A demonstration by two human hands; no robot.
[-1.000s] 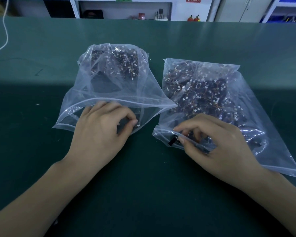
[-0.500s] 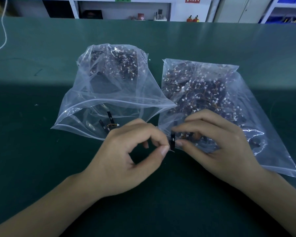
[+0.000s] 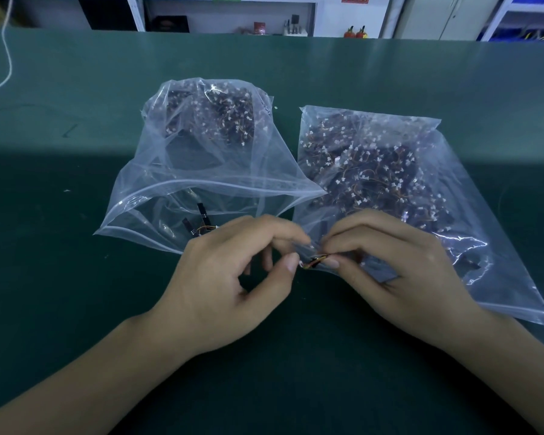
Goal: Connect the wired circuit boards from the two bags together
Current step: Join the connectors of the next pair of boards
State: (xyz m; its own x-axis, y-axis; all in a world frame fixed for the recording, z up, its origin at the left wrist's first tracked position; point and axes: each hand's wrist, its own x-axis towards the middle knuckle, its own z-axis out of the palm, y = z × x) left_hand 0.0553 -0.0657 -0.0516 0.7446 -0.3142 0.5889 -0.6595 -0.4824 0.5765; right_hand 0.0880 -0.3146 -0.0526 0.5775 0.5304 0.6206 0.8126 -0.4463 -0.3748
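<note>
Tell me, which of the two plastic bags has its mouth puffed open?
The left bag. Its mouth gapes wide toward the person, with loose boards visible inside. The right bag lies flat on the table, stuffed with boards.

One view only, from a head-worn wide-angle camera looking forward and steeply down across a green table (image 3: 76, 277), close enough that both forearms enter from the bottom edge and the left hand (image 3: 233, 277) and right hand (image 3: 399, 271) meet just below frame centre. Two clear bags (image 3: 201, 171) lie side by side in the middle ground, the table's far edge runs across the top, and white shelving (image 3: 233, 14) shows beyond it. Straight lines bow toward the frame edges.
</note>
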